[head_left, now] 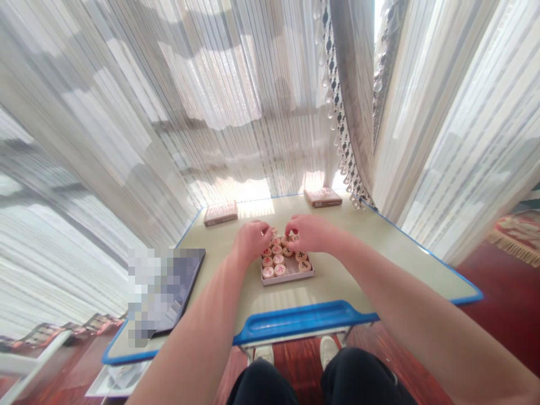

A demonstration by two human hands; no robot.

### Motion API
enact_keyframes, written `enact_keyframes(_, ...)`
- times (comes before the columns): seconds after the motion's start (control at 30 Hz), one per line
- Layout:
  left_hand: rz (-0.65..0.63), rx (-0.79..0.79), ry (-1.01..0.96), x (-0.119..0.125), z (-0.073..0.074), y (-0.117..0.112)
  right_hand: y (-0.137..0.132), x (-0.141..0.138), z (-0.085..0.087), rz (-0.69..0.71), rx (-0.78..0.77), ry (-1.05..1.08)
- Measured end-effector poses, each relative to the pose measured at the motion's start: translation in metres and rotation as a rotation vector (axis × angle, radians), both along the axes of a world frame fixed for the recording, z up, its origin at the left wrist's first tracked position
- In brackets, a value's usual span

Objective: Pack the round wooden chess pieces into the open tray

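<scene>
A shallow open box (287, 276) in the middle of the table holds several round wooden game pieces (278, 260) with red and dark characters. Both hands reach over its far end. My left hand (252, 241) has its fingers curled down onto the pieces at the box's back left. My right hand (307, 233) is curled the same way over the back right, fingertips pinched on a piece. What sits under the fingers is hidden.
The table (379, 247) has a blue rim and a blue pen groove (295, 320) at the near edge. Two closed boxes (220, 213) (323, 197) lie at the far edge by the curtains. A dark tablet-like slab (177, 287) lies at the left. My knees show below.
</scene>
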State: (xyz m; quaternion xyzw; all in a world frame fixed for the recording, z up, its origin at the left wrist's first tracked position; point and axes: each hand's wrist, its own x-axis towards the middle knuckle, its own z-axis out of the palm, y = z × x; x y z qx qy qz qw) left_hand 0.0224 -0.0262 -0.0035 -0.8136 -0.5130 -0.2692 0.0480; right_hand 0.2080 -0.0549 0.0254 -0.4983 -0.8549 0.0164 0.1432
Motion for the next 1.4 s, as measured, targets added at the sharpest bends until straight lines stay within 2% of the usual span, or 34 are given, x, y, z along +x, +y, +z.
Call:
enact_keyframes(0.27, 0.0, 0.0, 0.009, 0.0004, 0.0003, 0.0002, -0.0068, -0.0062, -0.0034, 0.066, 0.005, -0.115)
enact_keyframes(0.43, -0.003, -0.007, 0.022, 0.0006, -0.0004, 0.0002, -0.0094, -0.01, -0.0042, 0.048, -0.032, -0.152)
enact_keyframes(0.8, -0.072, 0.031, 0.002, -0.0011, -0.0034, 0.0023, -0.0074, -0.0113, -0.006, 0.054, -0.021, -0.17)
enact_keyframes(1.4, -0.033, 0.026, 0.036, 0.0015, -0.0021, -0.0014, -0.0058, -0.0105, -0.0082, 0.057, -0.048, -0.193)
